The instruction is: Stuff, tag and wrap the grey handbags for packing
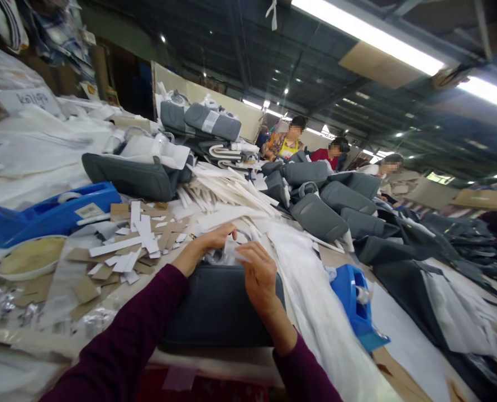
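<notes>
A dark grey bag [221, 310] lies in front of me at the table's near edge, its smooth panel facing up. Translucent white wrapping [230, 252] is bunched at the bag's far edge, around what looks like its handle. My left hand [210, 241] is closed at the wrapping's left side, fingertips bent over it and partly hidden. From the right, my right hand [260, 274] reaches over the bag and pinches the wrapping between thumb and fingers.
Cut card and white paper strips [137, 240] lie left, near a blue tape dispenser [60, 212] and a tape roll [30, 257]. Another blue dispenser [353, 301] stands right. White foam sheets [307, 290] and several grey bags [319, 215] pile beyond; people [288, 142] stand behind.
</notes>
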`<state>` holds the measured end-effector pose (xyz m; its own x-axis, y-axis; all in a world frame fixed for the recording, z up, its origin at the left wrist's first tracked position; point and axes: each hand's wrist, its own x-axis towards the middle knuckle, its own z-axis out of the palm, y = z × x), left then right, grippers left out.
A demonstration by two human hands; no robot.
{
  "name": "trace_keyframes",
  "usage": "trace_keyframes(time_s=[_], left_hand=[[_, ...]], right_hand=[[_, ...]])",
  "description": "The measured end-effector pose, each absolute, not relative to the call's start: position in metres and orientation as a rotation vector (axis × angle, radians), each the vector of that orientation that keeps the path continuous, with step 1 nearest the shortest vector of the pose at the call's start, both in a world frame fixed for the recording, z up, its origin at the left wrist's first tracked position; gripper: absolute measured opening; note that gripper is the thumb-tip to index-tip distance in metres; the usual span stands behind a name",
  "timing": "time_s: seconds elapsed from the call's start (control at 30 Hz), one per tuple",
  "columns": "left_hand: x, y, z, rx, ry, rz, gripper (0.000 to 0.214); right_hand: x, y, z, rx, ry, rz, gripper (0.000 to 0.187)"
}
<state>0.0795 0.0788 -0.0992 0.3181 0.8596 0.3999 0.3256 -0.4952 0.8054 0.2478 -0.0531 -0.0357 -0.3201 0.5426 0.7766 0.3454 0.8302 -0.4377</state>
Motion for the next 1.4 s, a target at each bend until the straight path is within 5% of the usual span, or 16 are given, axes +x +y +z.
trace_keyframes(time_s=[0.2, 0.73, 0.9, 1.13, 1.4], left_hand=[[0.070, 0.081, -0.097, 2.115, 1.031, 0.943, 0.031], [0.091, 0.080, -0.101, 2.325, 1.340, 0.917, 0.015], [0.093, 0.031, -0.073, 2.687, 1.258, 1.040, 0.014], [0.087, -0.084, -0.089, 2.735, 0.886, 0.758, 0.040], [0.082, -0.099, -0.097, 2.704, 0.861, 0.745, 0.042]], right_hand=[[0.271, -0.087, -0.052, -0.681, -2.307, 0.116, 0.028], [0.280, -0.125, -0.101, -0.826, -2.329, 0.033, 0.027], [0.283, -0.138, -0.109, -0.880, -2.321, 0.061, 0.027], [0.290, -0.145, -0.107, -0.903, -2.385, 0.057, 0.035], [0.263, -0.208, -0.141, -0.819, -2.374, 0.020, 0.045]])
